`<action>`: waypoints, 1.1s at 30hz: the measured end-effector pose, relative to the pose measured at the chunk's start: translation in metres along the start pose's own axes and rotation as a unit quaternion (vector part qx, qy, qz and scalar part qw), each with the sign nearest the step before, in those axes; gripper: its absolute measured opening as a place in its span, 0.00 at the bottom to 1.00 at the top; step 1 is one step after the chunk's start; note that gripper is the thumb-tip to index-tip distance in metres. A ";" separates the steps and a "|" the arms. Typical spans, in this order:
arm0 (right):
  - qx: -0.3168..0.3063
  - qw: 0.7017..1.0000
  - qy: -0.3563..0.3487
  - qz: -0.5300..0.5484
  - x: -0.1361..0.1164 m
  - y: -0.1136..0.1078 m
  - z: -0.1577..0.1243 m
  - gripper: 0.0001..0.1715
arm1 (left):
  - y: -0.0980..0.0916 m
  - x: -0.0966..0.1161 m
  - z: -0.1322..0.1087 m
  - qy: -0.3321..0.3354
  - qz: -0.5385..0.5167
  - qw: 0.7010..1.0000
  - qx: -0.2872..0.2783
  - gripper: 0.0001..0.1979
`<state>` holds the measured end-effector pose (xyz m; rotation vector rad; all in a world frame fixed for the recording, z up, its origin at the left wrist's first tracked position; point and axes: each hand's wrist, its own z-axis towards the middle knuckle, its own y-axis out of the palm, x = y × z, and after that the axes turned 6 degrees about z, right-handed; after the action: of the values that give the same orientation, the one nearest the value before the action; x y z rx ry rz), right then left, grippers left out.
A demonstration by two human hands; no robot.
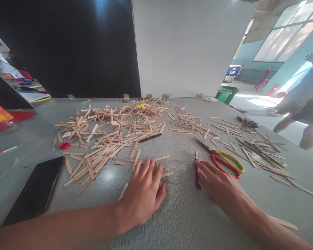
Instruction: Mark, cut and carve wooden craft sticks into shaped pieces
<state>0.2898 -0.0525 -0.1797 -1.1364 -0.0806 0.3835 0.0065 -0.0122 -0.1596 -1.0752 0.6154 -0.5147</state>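
My left hand (146,191) lies palm down on the grey table, fingers stretched and slightly apart over a few wooden craft sticks (162,158). Stick ends show beyond and beside its fingertips; what is under the palm is hidden. My right hand (221,184) has its fingers closed on a narrow, dark red utility knife (197,175), which points away from me at table level. The thumb is mostly hidden. Just right of this hand lie scissors (225,162) with one red and one yellow handle, blades pointing to the far left.
A large heap of craft sticks (101,156) spreads across the table, with a black pen (151,137) at its edge. A phone (36,191) lies at left. Split sticks (266,156) are scattered at right. An upright black and white board (187,48) stands behind. A person (307,104) is at far right.
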 end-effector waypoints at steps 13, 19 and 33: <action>0.033 0.999 -0.041 -0.002 -0.004 -0.006 0.008 0.20 | -0.005 0.003 -0.001 0.064 0.055 0.994 0.075 0.21; 0.028 0.997 -0.076 -0.003 0.005 0.000 0.007 0.19 | -0.004 0.004 -0.001 0.139 0.050 0.986 0.083 0.15; 0.013 0.999 -0.002 -0.053 0.008 0.003 0.003 0.22 | -0.005 0.006 -0.001 0.122 0.060 0.988 0.072 0.19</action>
<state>0.2954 -0.0461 -0.1820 -1.1010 -0.1376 0.2920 0.0095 -0.0187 -0.1569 -0.8397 0.8392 -0.5815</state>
